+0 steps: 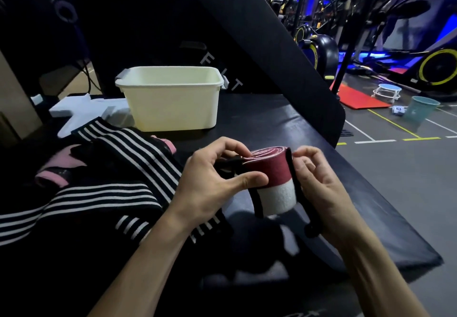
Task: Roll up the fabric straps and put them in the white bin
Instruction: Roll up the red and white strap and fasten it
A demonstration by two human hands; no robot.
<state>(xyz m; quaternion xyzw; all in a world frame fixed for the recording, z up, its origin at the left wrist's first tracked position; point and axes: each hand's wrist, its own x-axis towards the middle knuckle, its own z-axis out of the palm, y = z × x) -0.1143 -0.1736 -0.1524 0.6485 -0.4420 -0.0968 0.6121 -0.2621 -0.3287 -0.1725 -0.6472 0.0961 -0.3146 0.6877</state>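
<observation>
Both hands share the grip on a rolled strap (270, 183), red above and white below, held up over the black bench (272, 121): the left hand (215, 183) curls round its left side, thumb pressed across the red band, and the right hand (319, 188) pinches a black cord (293, 175) running down its right edge. Left of the hands lie loose black straps with white stripes (128, 153). The white bin (170, 99) stands beyond, further back on the bench
</observation>
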